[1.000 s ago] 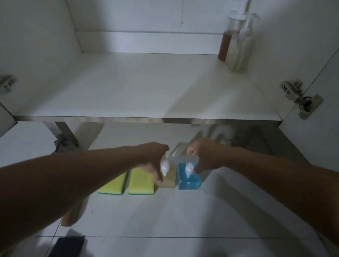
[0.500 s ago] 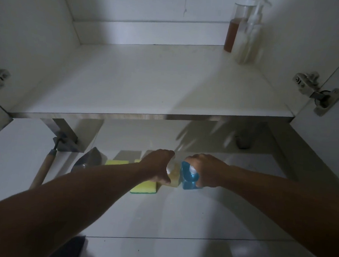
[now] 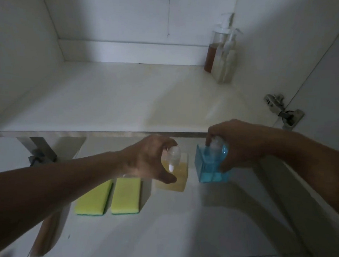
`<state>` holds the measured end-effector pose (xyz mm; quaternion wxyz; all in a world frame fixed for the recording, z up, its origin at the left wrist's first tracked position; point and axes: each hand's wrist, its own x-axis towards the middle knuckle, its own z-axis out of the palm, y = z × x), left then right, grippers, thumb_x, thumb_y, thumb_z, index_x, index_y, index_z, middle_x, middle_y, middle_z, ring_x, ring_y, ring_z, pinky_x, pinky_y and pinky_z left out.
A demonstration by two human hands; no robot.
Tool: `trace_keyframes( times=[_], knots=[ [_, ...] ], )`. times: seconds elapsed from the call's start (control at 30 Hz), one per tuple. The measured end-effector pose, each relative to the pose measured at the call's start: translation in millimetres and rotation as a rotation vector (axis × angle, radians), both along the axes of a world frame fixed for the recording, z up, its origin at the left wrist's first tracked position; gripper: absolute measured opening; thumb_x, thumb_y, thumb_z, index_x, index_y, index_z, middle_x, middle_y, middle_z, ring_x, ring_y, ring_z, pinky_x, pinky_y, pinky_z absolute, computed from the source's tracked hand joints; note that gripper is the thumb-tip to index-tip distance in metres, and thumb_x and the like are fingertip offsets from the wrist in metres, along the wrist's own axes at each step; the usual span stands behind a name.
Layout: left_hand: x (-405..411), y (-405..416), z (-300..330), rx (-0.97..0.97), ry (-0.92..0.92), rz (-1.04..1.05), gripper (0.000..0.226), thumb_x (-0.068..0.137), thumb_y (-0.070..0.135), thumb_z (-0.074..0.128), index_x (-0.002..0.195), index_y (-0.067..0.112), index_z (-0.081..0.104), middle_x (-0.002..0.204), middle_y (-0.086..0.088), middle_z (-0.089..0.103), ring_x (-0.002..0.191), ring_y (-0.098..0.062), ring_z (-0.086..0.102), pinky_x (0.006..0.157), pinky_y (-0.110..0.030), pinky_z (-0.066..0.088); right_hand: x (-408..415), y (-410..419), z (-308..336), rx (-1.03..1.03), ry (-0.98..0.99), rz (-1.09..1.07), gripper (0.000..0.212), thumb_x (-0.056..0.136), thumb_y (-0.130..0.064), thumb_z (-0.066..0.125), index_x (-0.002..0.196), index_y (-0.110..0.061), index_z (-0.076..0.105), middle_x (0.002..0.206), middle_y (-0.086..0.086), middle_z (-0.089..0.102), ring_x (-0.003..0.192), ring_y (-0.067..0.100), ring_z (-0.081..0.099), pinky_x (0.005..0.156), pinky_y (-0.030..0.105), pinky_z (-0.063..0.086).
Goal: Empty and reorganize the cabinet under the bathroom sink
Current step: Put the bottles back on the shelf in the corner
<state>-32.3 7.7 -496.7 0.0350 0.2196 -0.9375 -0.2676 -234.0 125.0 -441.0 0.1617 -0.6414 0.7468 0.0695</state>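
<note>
Head view: blue bottle (image 3: 210,167) in right grip (image 3: 235,145).

I'm kneeling at a home bathroom cabinet (image 3: 126,97): white shelf, door hinge (image 3: 282,111), pump soap bottles (image 3: 223,51) sitting in back, sponges (image 3: 109,196) lying on the tile floor.

Both forearms reach in from the lower corners toward mid-frame. The left hand (image 3: 148,159) curls its fingers around a yellow bottle (image 3: 174,177); the right hand (image 3: 237,143) grips a blue bottle (image 3: 208,167) from above.
</note>
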Motion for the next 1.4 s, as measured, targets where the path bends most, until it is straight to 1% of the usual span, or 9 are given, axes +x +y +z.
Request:
trace_keyframes(
  times=[0.17, 0.4, 0.63, 0.73, 0.93, 1.07, 1.17, 1.27, 1.4],
  knots=[
    [-35.1, -13.4, 39.9, -0.044, 0.167, 0.001, 0.067, 0.054, 0.049, 0.084, 0.112, 0.022, 0.063, 0.106, 0.008, 0.063, 0.096, -0.012, 0.058, 0.085, -0.037, 0.052, -42.5, -5.4, 51.1, -0.076, -0.005, -0.113, 0.056, 0.063, -0.031, 0.089, 0.105, -0.029, 0.054, 0.097, -0.015, 0.052, 0.083, 0.002, 0.051, 0.065, 0.016, 0.041],
    [-112.8, -46.2, 57.7, 0.02, 0.181, 0.062, 0.057, 0.069, 0.023, 0.084, 0.119, 0.011, 0.06, 0.108, 0.004, 0.05, 0.101, -0.014, 0.048, 0.084, -0.026, 0.038, -102.3, -58.5, 59.2, -0.169, -0.027, -0.302, 0.056, 0.062, -0.017, 0.091, 0.107, -0.017, 0.057, 0.104, 0.001, 0.058, 0.084, 0.014, 0.063, 0.048, 0.014, 0.048],
    [-179.2, -79.4, 40.5, 0.063, 0.205, 0.109, 0.062, 0.068, 0.013, 0.085, 0.123, 0.01, 0.058, 0.124, -0.004, 0.053, 0.115, -0.021, 0.048, 0.1, -0.033, 0.042, -151.7, -108.0, 47.2, -0.263, 0.011, -0.383, 0.067, 0.06, -0.012, 0.092, 0.118, -0.005, 0.059, 0.116, 0.013, 0.06, 0.09, 0.024, 0.064, 0.053, 0.024, 0.054],
    [-205.3, -93.0, 34.2, 0.111, 0.226, 0.107, 0.062, 0.068, 0.012, 0.085, 0.123, 0.011, 0.058, 0.12, 0.0, 0.052, 0.109, -0.016, 0.047, 0.094, -0.028, 0.041, -170.8, -127.9, 36.4, -0.272, 0.032, -0.436, 0.071, 0.058, -0.011, 0.093, 0.12, -0.005, 0.059, 0.118, 0.013, 0.059, 0.097, 0.027, 0.064, 0.06, 0.029, 0.055],
    [-243.0, -115.1, 21.1, 0.245, 0.302, 0.147, 0.065, 0.065, 0.01, 0.086, 0.124, 0.013, 0.058, 0.123, 0.001, 0.053, 0.112, -0.015, 0.048, 0.09, -0.027, 0.042, -204.0, -162.8, 16.4, -0.321, 0.078, -0.497, 0.074, 0.058, -0.012, 0.093, 0.122, -0.009, 0.056, 0.123, 0.012, 0.057, 0.106, 0.028, 0.057, 0.073, 0.028, 0.042],
    [-255.9, -117.2, 2.4, 0.264, 0.403, 0.201, 0.078, 0.064, 0.027, 0.087, 0.131, 0.012, 0.052, 0.121, 0.005, 0.058, 0.111, -0.018, 0.055, 0.094, -0.035, 0.049, -211.9, -177.6, 17.0, -0.304, 0.17, -0.473, 0.074, 0.062, -0.012, 0.091, 0.126, -0.006, 0.054, 0.123, 0.014, 0.057, 0.107, 0.029, 0.058, 0.075, 0.028, 0.046],
    [-263.8, -112.5, -16.7, 0.144, 0.352, 0.247, 0.063, 0.077, 0.036, 0.078, 0.128, 0.011, 0.05, 0.116, 0.0, 0.061, 0.1, -0.018, 0.057, 0.087, -0.032, 0.05, -211.4, -181.9, 19.0, -0.302, 0.269, -0.457, 0.071, 0.062, -0.008, 0.089, 0.124, -0.009, 0.053, 0.118, 0.013, 0.057, 0.095, 0.028, 0.059, 0.075, 0.032, 0.05],
    [-272.3, -107.1, -29.1, 0.111, 0.313, 0.305, 0.068, 0.071, 0.059, 0.069, 0.123, 0.018, 0.051, 0.114, -0.003, 0.062, 0.101, -0.024, 0.059, 0.092, -0.045, 0.051, -204.9, -181.0, 26.9, -0.27, 0.39, -0.426, 0.069, 0.061, -0.011, 0.09, 0.12, -0.009, 0.054, 0.114, 0.014, 0.057, 0.093, 0.029, 0.061, 0.073, 0.034, 0.048],
    [-285.0, -100.3, -32.4, 0.062, 0.294, 0.294, 0.064, 0.077, 0.059, 0.066, 0.122, 0.016, 0.05, 0.113, -0.003, 0.059, 0.104, -0.024, 0.056, 0.1, -0.049, 0.044, -203.0, -178.0, 40.3, -0.253, 0.37, -0.447, 0.063, 0.063, -0.008, 0.09, 0.116, -0.004, 0.056, 0.09, 0.01, 0.051, 0.062, 0.021, 0.054, 0.057, 0.034, 0.048]
  ],
)
